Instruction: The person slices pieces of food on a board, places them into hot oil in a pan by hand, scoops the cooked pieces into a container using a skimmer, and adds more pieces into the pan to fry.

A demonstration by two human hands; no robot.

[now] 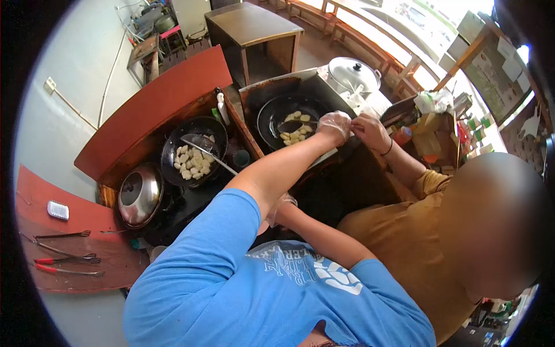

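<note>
My left hand [335, 126], in a clear plastic glove, is closed around the handle of a dark ladle [291, 126] in the right-hand wok [267, 110]. Pale, flat food pieces [296, 137] lie under and around the ladle. A co-worker's hand [371, 132] meets my left hand at the handle's end; whether it grips the handle is unclear. Beneath my left arm, my gloved right hand [281, 209] is partly hidden. A skimmer [199, 142] rests over more pale pieces [192, 163] in the left-hand wok [167, 151], its handle running in line to my right hand.
A domed metal lid [140, 195] sits left of the woks. Tongs [69, 254] lie on a red board [104, 243]. Beyond the right wok stands a lidded white pot [354, 75]. The co-worker [399, 231] stands close on my right. A brown table [253, 24] is farther back.
</note>
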